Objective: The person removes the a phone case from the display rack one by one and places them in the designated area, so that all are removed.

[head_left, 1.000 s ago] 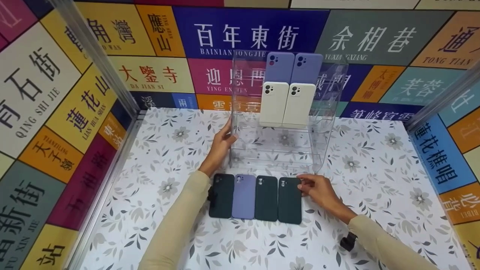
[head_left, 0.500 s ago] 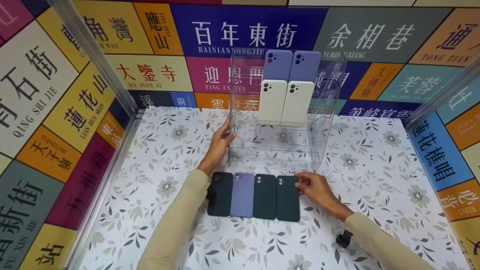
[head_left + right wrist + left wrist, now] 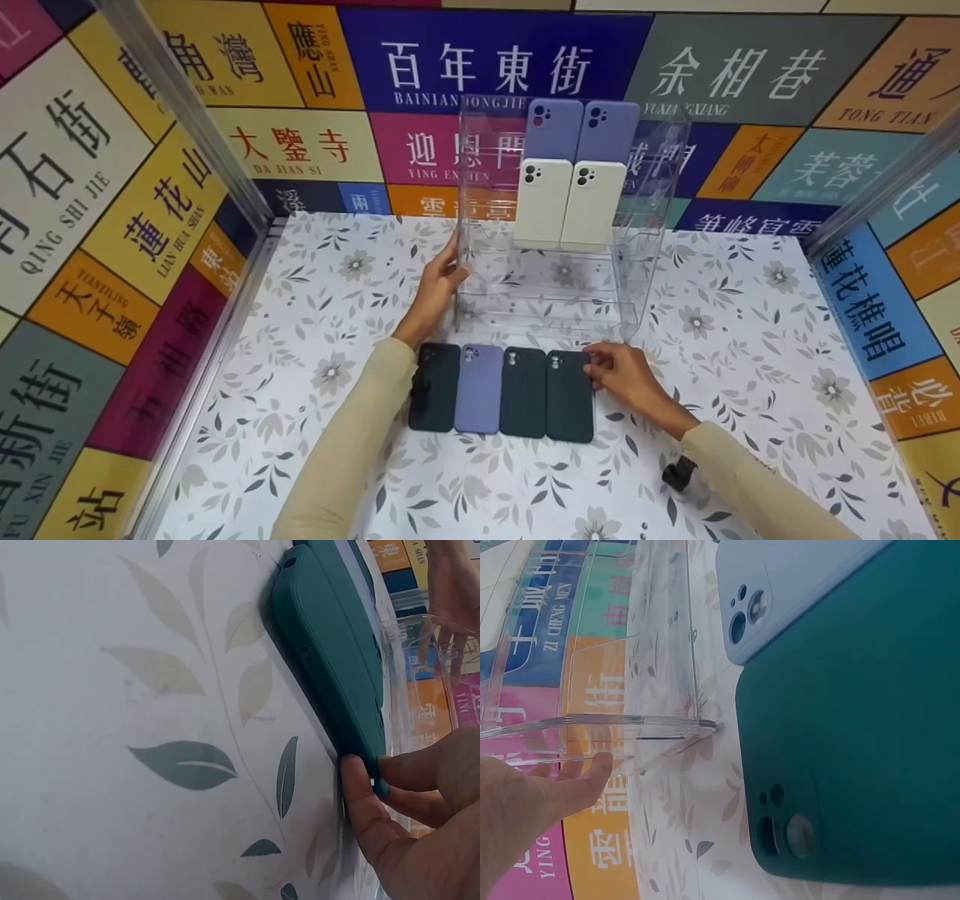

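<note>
While left fingers grip the stand, pickup seems underway; I'd lift the end case pinched between right fingers.

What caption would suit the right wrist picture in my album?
The right hand pinches a corner of a green phone case.

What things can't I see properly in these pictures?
Head view: bottoms of the upper purple cases, hidden behind the white cases.
Left wrist view: far end of the green case, cut off by the right edge.
Right wrist view: back part of the right hand, cut off by the picture's edge.
</note>
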A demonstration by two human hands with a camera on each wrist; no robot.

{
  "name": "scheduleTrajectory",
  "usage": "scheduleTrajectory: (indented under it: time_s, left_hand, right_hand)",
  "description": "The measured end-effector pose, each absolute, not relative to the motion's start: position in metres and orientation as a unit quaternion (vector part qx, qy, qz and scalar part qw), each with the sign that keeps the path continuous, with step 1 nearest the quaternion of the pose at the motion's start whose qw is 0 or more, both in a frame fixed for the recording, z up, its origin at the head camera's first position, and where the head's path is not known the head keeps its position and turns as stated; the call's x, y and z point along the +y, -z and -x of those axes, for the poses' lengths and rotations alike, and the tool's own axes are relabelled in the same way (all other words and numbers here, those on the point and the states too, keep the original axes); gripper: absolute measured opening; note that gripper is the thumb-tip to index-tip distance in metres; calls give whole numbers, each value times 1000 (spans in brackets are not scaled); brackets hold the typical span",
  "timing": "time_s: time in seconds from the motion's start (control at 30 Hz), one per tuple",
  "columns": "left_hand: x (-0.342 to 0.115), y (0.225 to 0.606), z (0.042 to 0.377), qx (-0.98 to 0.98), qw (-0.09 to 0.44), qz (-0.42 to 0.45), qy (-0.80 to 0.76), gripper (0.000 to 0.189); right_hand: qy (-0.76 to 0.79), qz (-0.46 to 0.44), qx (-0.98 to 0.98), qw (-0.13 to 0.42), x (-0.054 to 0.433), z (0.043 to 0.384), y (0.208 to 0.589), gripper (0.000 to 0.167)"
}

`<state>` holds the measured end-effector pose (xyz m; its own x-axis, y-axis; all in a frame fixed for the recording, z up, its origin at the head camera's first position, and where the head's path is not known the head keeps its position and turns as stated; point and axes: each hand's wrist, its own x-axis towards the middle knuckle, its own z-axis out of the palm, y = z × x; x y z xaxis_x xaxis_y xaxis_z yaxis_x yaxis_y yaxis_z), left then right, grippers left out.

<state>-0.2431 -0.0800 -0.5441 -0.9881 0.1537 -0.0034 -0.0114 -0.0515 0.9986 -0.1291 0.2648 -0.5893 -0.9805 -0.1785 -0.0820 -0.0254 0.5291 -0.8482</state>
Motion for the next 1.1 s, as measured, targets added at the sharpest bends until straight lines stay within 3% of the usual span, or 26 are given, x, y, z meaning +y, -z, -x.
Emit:
scheduleTrajectory:
  time_s: [0.2,0.47,0.8,1.1]
  left_hand:
    - [-80,546,243,689,60,-60,-720,72]
    - [-81,546,244,683,61,-59,-725,70]
    - [-82,547,243,682,69,-60,-726,72]
    - [-81,545,244,686,78,-54,-721,72]
  right_hand:
    - [477,56,874,72,263,130,591,29]
    - [444,66,893,20,267,134,578,20]
    - [454,67,888,-5,278,140,560,30]
    - [468,62,881,-29,283,145,548,28]
